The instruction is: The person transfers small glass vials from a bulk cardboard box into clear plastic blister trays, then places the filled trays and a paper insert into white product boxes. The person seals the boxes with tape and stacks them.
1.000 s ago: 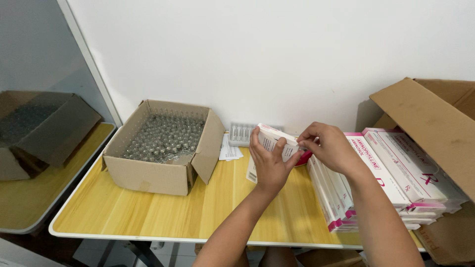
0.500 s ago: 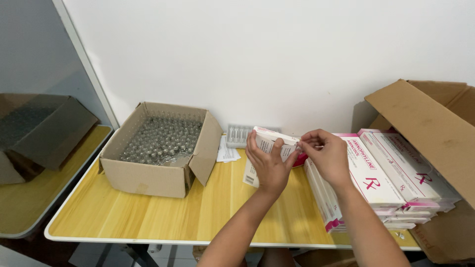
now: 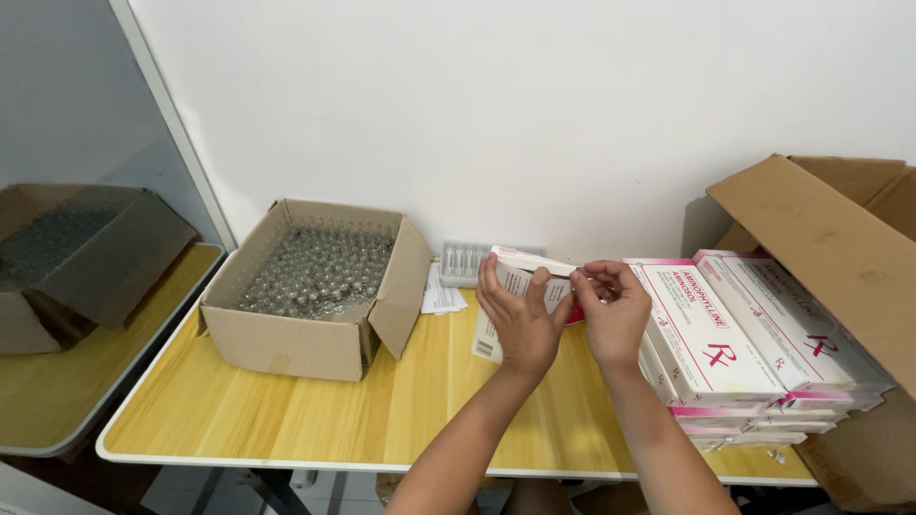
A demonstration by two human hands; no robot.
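Both forearms reach up from the bottom edge and draw together at the middle. The left hand [image 3: 517, 319] shows its back, fingers spread upward and curled in a grasp. The right hand [image 3: 614, 313], just beside it, has its fingertips pinched together near the left fingers.

White-pink cartons [image 3: 725, 334] stacked right; white carton [image 3: 523, 277] held centre; brown vial box [image 3: 320, 291] left.
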